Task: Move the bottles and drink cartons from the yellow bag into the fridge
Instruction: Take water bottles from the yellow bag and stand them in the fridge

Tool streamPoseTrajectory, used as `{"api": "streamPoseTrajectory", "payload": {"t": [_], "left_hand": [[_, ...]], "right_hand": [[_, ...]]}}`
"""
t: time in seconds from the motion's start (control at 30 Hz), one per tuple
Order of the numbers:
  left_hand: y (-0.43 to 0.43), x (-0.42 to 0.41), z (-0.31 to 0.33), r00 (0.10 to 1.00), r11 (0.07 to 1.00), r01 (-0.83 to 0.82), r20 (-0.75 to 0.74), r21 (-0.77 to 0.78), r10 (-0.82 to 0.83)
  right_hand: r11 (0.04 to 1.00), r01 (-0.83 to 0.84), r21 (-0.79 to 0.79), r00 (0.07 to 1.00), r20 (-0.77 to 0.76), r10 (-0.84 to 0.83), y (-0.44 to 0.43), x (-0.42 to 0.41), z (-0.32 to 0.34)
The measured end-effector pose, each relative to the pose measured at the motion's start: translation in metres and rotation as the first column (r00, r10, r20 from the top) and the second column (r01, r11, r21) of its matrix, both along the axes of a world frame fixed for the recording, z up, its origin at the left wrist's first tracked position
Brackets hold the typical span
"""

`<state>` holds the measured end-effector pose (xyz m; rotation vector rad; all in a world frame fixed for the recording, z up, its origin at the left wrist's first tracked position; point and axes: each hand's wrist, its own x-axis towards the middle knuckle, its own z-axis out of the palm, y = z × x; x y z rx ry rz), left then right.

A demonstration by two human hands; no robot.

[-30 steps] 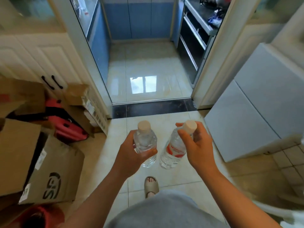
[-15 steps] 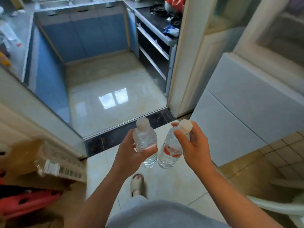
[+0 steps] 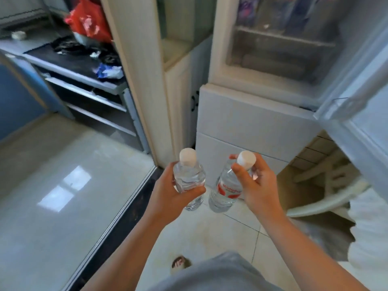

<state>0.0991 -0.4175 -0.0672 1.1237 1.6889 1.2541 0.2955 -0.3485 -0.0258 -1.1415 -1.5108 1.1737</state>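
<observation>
Two clear water bottles with white caps are held side by side in front of me. My left hand [image 3: 171, 194] wraps the body of the left bottle [image 3: 189, 177]. My right hand [image 3: 255, 185] grips the right bottle [image 3: 227, 187], which carries a red label, by its neck and cap. The fridge [image 3: 247, 114] stands just ahead to the right, its upper compartment open with shelves and blurred items inside. Its open door [image 3: 361, 110] swings out at the far right. The yellow bag is out of view.
A white pillar and narrow cabinet [image 3: 178, 106] stand left of the fridge. Beyond a dark threshold [image 3: 126, 208] lies a glossy kitchen floor with a counter and a red bag [image 3: 88, 19]. A white plastic chair [image 3: 327, 192] sits at the right. My foot [image 3: 180, 263] is below.
The view has swung right and up, bringing the open fridge compartment and door into sight; the cardboard boxes have left the view. Both hands still hold their bottles the same way.
</observation>
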Motion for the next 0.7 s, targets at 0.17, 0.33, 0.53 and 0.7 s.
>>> {"api": "streamPoseTrajectory", "payload": {"t": [0.17, 0.33, 0.53, 0.7], "left_hand": [[0.072, -0.007, 0.023, 0.982, 0.981, 0.184, 0.036, 0.058, -0.187], [0.149, 0.006, 0.050, 0.954, 0.948, 0.289, 0.038, 0.135, -0.296], [0.248, 0.037, 0.098, 0.939, 0.896, 0.340, -0.045, 0.286, -0.341], [0.330, 0.063, 0.141, 0.944, 0.857, 0.328, -0.111, 0.398, -0.310]], "right_hand": [[0.976, 0.209, 0.062, 0.978, -0.001, -0.209, 0.033, 0.000, 0.016], [0.933, 0.337, 0.128, 0.942, -0.033, -0.335, 0.080, 0.016, 0.036], [0.867, 0.438, 0.238, 0.899, -0.148, -0.413, 0.163, 0.031, 0.073], [0.809, 0.488, 0.327, 0.871, -0.236, -0.430, 0.249, 0.038, 0.109]]}}
